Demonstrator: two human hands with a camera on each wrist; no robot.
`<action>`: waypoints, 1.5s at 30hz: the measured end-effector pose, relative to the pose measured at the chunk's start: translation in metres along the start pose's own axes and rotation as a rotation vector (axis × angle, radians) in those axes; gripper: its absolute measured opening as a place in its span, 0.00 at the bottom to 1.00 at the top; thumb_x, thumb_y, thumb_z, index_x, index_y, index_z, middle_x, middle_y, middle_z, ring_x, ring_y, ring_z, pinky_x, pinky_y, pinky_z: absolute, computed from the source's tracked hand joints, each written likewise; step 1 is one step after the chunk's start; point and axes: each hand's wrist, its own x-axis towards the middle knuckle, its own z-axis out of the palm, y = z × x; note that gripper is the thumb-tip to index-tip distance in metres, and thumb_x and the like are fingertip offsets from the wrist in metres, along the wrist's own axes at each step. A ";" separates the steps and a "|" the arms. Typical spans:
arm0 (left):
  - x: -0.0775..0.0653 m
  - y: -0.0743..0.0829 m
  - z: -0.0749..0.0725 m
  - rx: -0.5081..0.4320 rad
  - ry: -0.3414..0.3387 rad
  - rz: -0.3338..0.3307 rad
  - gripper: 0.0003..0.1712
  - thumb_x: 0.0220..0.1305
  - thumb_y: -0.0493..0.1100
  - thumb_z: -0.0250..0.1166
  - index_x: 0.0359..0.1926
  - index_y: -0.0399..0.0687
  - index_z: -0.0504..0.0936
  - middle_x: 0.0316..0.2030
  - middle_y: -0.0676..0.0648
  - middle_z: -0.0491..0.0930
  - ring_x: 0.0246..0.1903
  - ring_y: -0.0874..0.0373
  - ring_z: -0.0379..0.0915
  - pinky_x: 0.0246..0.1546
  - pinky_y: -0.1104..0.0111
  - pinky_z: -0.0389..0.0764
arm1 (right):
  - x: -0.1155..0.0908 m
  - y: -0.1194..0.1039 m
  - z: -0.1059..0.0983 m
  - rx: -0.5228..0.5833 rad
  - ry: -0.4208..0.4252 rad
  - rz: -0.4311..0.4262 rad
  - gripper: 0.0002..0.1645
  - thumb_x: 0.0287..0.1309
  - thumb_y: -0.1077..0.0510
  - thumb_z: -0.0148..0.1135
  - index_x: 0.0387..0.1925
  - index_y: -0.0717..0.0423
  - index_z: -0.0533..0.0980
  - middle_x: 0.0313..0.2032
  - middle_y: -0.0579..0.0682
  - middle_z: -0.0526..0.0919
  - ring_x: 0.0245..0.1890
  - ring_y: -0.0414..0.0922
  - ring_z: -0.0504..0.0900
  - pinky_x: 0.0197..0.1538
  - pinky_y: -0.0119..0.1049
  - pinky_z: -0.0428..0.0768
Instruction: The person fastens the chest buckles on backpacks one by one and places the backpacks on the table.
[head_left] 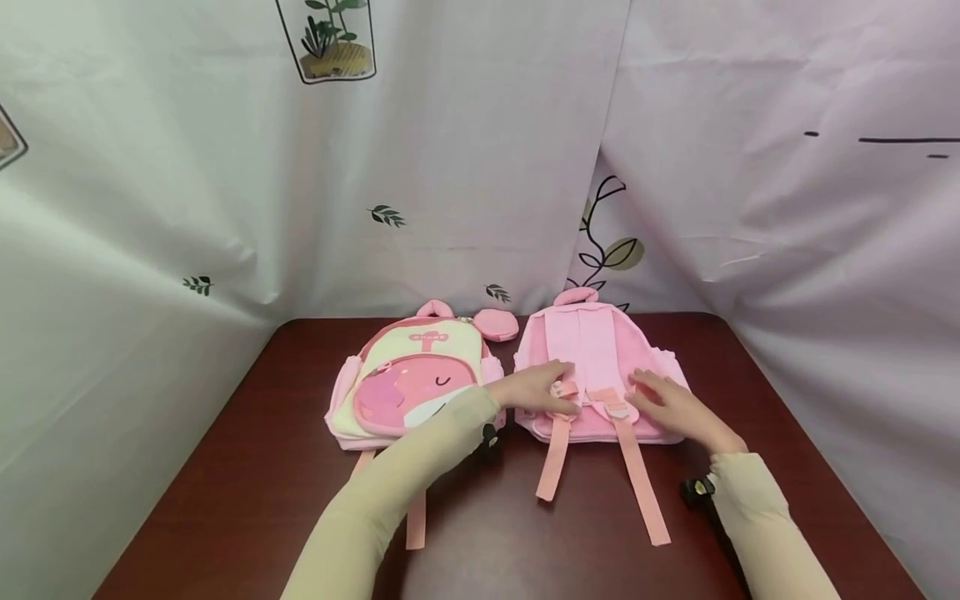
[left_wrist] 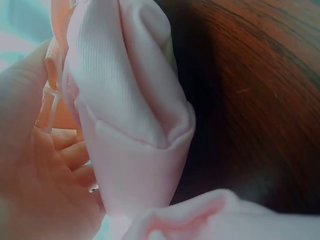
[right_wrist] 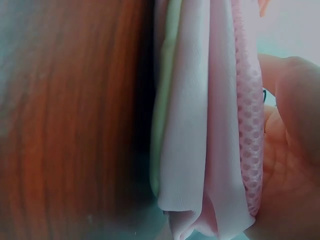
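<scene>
A pink backpack (head_left: 581,342) lies with its back panel and shoulder straps facing up at the right of the table. My left hand (head_left: 534,389) rests at its left strap buckle, fingers loosely bent over the panel. In the left wrist view, the thumb is beside the orange strap webbing (left_wrist: 49,107), and the fingers show beyond it. On the right side of the backpack lies my right hand (head_left: 670,406), fingers spread and relaxed near the other buckle. The right wrist view has the mesh panel edge (right_wrist: 248,115) beside that hand (right_wrist: 295,145).
To the left lies a second backpack (head_left: 405,400), front up, cream and pink with a cartoon face; my left forearm crosses it. A small round pink pouch (head_left: 497,324) hangs from it. Orange strap ends (head_left: 641,483) trail over the dark red table (head_left: 510,542). Printed curtains (head_left: 465,150) surround the table.
</scene>
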 end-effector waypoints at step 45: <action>-0.032 -0.001 -0.002 -0.195 0.376 0.041 0.21 0.68 0.50 0.68 0.58 0.46 0.83 0.48 0.50 0.85 0.30 0.64 0.78 0.35 0.72 0.79 | -0.004 0.005 0.000 0.150 -0.010 0.061 0.36 0.70 0.47 0.61 0.68 0.67 0.68 0.70 0.70 0.64 0.71 0.70 0.56 0.68 0.68 0.57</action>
